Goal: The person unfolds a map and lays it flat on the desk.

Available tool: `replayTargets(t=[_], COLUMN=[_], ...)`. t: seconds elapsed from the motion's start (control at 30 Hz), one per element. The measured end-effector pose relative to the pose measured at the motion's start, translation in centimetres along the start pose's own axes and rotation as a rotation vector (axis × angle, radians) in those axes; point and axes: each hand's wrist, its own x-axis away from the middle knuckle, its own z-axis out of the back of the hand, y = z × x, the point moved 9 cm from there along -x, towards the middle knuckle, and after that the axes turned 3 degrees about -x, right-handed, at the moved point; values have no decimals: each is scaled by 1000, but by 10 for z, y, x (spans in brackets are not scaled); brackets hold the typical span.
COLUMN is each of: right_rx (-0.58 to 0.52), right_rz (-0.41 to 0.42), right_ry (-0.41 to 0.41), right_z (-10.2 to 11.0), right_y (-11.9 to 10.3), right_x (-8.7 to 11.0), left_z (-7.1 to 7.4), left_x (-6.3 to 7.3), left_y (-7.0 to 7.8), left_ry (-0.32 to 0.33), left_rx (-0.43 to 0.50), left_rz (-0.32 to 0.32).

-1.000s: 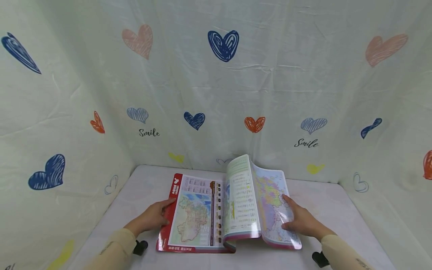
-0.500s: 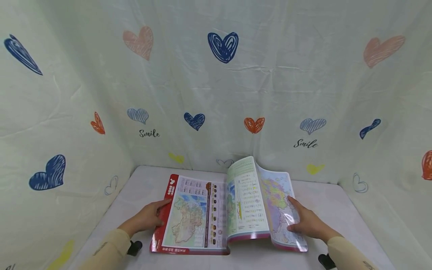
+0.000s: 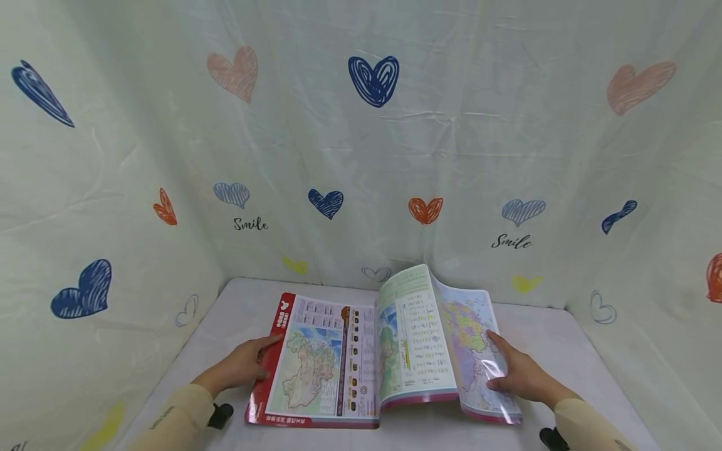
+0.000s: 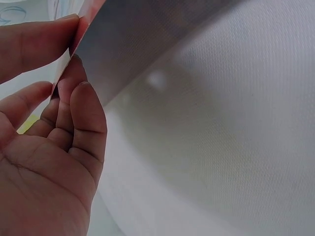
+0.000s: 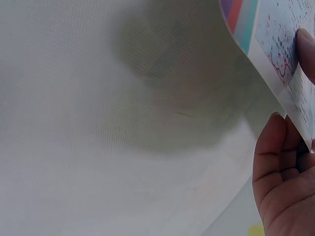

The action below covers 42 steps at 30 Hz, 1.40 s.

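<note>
An atlas-like map booklet point(image 3: 313, 363) lies open above the white table, its left side a red-bordered cover with a map. My left hand point(image 3: 239, 366) pinches that red left edge between thumb and fingers; in the left wrist view the hand point(image 4: 54, 128) has its thumb on one face and curled fingers behind. A raised page point(image 3: 423, 338) of printed text curves up in the middle. At the right edge, my right hand point(image 3: 521, 373) pinches a colourful map page point(image 3: 470, 338), thumb on top. The right wrist view shows that hand's fingers point(image 5: 270, 157) under the sheet.
The white table point(image 3: 451, 432) carries the booklet and has its far edge against a curtain point(image 3: 361, 144) printed with hearts and the word Smile. Side curtains stand to the left and right. A black wrist strap piece point(image 3: 220, 415) shows below the left sleeve.
Both hands have moved apart, the left one leftward and the right one rightward, spreading the booklet wider. The raised middle page has leaned to the right.
</note>
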Motion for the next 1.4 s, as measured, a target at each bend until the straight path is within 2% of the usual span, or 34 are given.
replayTargets(t=[0.47,0.8,1.17,1.4], right_rx=[45,100,140,175], right_rz=[41,-12,-37,-67], right_ry=[6,-9,-29,-37], right_z=[7,11,15,16], right_y=[16,37,46,61], right_x=[6,11,15,14], left_z=[10,17,22,25], left_x=[1,2,2,0], left_y=[-5,-15,-23,-32], left_ry=[-6,13,4,-1], left_rx=[-27,-43,-49,-78], left_rz=[3,10,28,54])
